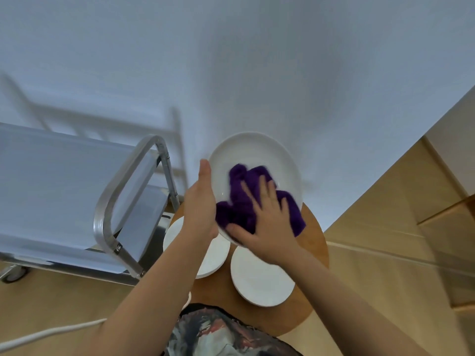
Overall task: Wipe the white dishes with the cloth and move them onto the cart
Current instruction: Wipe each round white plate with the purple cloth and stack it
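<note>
2 plates on table, 1 plate gripped by left hand, right hand flat on 1 cloth.

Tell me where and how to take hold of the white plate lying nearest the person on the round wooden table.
Grip the flat white plate at its rim on the right, where it nears the edge of the round wooden table and nothing crowds it. It lies flat, so probably slide fingers under the rim with the thumb on top. The other white plate sits close on its left.

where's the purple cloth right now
In the head view, the purple cloth is pressed by the right hand into the white plate held by the left hand.
</note>
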### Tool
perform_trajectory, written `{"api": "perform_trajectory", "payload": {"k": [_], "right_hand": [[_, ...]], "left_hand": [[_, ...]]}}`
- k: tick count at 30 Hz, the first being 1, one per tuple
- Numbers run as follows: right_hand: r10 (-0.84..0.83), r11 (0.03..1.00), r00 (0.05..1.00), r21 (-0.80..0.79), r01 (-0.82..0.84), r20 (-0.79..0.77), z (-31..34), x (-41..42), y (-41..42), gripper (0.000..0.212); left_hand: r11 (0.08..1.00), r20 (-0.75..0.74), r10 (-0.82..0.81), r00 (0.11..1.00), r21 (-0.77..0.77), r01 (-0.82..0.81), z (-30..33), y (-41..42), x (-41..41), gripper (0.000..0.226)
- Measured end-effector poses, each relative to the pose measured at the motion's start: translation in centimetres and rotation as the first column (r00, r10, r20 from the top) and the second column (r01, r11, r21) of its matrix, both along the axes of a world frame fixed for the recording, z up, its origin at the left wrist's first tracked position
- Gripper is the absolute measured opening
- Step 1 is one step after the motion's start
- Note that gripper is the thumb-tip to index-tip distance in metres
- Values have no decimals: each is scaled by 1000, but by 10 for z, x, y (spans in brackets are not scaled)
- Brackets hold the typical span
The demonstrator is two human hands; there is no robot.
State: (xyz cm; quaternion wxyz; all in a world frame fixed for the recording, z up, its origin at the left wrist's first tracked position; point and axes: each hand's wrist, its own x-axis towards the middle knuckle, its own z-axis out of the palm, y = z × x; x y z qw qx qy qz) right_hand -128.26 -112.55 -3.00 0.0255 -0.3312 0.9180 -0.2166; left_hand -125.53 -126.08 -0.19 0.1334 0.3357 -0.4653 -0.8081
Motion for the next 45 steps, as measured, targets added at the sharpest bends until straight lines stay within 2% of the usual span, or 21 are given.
{"api": "perform_trajectory", "payload": {"k": [4,8,12,15,18,21,23,25,26,27,28,29,30,31,33,35,37,38,42,43,45], "right_hand": [[243,970,958,-52,-237,150,-1,7,1,67],[388,922,907,-80,-379,163,0,5,18,76],[462,886,884,81,-456,-75,-8,-1,42,69],[447,892,833,234,-387,-327,-8,-8,52,59],[383,924,799,183,-337,-464,-9,-8,54,46],[344,934,804,89,-346,-486,-5,-1,50,36],[321,938,847,17,-347,-424,2,7,49,34],[280,943,919,-102,-318,-276,13,15,49,30],[224,942,967,-227,-247,-123,21,18,49,24],[166,918,980,-380,-114,108,28,20,48,19],[150,848,909,-524,84,389,35,19,47,19],[196,738,761,-604,301,618,39,16,47,21],[282,618,611,-627,474,739,41,12,49,23],[372,509,503,-625,592,780,39,9,51,28],[510,351,379,-588,729,773,35,5,54,34],[561,290,325,-548,785,762,29,5,55,31],[582,272,298,-526,806,757,20,3,59,38],[581,280,282,-513,811,764,18,3,61,44],[457,350,229,-411,842,860,4,-1,75,72],[375,381,255,-399,834,891,2,0,77,72],[181,422,380,-421,803,907,0,-1,79,54]], "left_hand": [[998,46,-23,999,62,20,-12,-4,1,58],[989,37,-68,997,131,63,-12,-12,-2,64],[997,103,-66,993,34,63,-12,-22,-6,57],[993,85,-116,990,13,116,-9,-31,-8,51],[982,89,-189,978,39,186,-5,-40,-9,44],[954,181,-296,938,5,300,-4,-48,-10,57],[933,212,-337,917,-51,355,-1,-54,-9,55],[896,191,-413,891,-90,435,3,-60,-8,60],[873,178,-457,872,-101,478,3,-60,-8,70],[850,171,-494,853,-112,515,1,-59,-8,85],[837,161,-513,843,-122,533,-1,-56,-9,100],[840,127,-511,850,-137,525,-3,-51,-9,107],[860,70,-481,874,-156,485,-7,-46,-9,106],[895,20,-419,908,-162,416,-12,-42,-10,99],[955,8,-283,959,-90,283,-24,-36,-9,80],[952,24,-289,957,112,285,-35,-30,-7,70],[905,7,-308,951,309,291,-37,-25,-6,70],[901,8,-293,956,336,273,-37,-25,-6,70],[965,2,-188,982,184,184,-29,-29,-9,55],[979,-7,-166,986,123,165,-27,-30,-8,51],[991,-26,-131,991,1,131,-22,-34,-6,45]]}}
